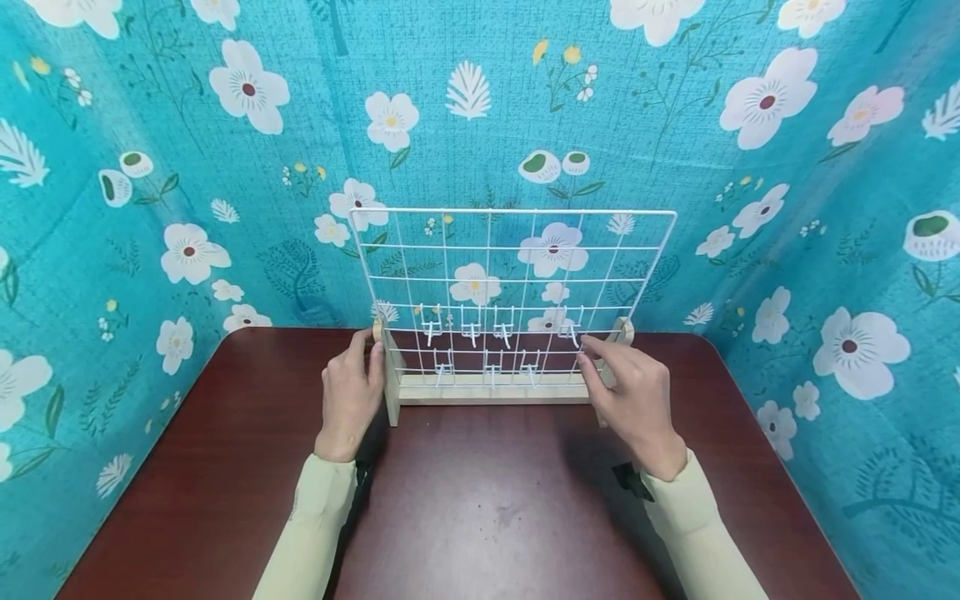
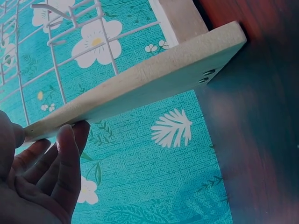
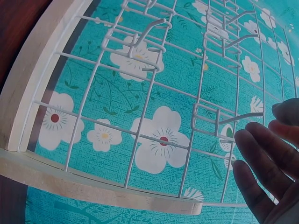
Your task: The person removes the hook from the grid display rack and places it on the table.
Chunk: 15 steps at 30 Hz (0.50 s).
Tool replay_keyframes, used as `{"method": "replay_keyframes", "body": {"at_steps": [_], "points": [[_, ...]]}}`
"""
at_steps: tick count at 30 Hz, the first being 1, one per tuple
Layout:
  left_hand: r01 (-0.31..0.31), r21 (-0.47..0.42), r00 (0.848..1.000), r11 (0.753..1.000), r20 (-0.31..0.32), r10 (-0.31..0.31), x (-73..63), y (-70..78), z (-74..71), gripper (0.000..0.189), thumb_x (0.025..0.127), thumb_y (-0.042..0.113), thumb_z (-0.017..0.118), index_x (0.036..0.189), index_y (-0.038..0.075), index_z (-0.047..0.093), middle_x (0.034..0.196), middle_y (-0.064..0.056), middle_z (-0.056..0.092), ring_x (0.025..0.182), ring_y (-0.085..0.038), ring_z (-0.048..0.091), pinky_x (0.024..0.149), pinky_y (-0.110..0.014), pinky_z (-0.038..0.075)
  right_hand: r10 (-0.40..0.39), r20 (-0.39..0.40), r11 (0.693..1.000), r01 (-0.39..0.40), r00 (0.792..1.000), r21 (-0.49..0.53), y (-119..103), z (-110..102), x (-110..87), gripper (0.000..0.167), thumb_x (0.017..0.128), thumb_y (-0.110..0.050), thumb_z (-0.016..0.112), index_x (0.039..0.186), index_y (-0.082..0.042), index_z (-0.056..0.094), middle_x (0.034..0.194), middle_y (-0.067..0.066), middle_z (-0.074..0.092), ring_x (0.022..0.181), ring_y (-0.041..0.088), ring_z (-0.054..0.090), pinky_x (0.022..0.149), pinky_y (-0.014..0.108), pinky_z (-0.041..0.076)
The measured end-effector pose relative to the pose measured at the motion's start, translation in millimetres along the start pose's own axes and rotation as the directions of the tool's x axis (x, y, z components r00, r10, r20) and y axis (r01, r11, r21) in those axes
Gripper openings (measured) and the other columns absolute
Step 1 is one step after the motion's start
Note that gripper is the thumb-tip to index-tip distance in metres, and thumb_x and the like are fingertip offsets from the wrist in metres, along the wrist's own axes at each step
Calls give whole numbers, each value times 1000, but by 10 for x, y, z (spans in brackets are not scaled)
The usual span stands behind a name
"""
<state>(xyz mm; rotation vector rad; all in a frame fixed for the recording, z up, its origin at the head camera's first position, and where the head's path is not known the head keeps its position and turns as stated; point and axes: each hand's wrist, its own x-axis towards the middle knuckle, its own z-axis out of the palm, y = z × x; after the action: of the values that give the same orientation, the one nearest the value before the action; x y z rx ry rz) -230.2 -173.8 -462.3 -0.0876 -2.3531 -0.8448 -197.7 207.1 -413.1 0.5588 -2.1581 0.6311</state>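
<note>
A white wire grid rack point(image 1: 512, 211) stands upright in a pale wooden stand point(image 1: 495, 400). Several white wire hooks hang on it in two rows. My left hand point(image 1: 352, 387) holds the upper end of the left wooden upright point(image 2: 140, 77), thumb on one side and fingers on the other. At the right end of the upper row, my right hand point(image 1: 633, 392) is beside a hook point(image 3: 240, 117), its fingertips close to the prong's tip. Its fingers are loosely extended, with a gap to the prong visible in the right wrist view.
The stand rests toward the back of a dark red-brown table point(image 1: 480, 500). Behind and at both sides hangs a turquoise floral cloth point(image 1: 300, 167). Other hooks point(image 1: 470, 325) line the upper row, and three more point(image 1: 492, 367) sit lower.
</note>
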Motion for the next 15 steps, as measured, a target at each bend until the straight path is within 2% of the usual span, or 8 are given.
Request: {"method": "replay_keyframes", "body": {"at_steps": [8, 15], "points": [[-6, 2, 1000, 1000, 4, 6, 1, -2, -7, 32, 109, 29, 55, 130, 7, 66, 104, -21, 78, 89, -40, 77, 74, -56, 59, -4, 1, 1000, 4, 1000, -2, 1, 7, -3, 23, 91, -11, 76, 111, -1, 79, 96, 16, 81, 81, 28, 78, 71, 46, 60], [-13, 2, 1000, 1000, -7, 13, -13, -14, -2, 31, 108, 29, 56, 129, 8, 66, 104, -20, 79, 90, -40, 77, 75, -57, 59, -4, -17, 1000, 4, 1000, 6, 21, 54, -9, 23, 87, -6, 79, 109, -1, 79, 93, 15, 81, 78, 29, 77, 68, 47, 59]]}}
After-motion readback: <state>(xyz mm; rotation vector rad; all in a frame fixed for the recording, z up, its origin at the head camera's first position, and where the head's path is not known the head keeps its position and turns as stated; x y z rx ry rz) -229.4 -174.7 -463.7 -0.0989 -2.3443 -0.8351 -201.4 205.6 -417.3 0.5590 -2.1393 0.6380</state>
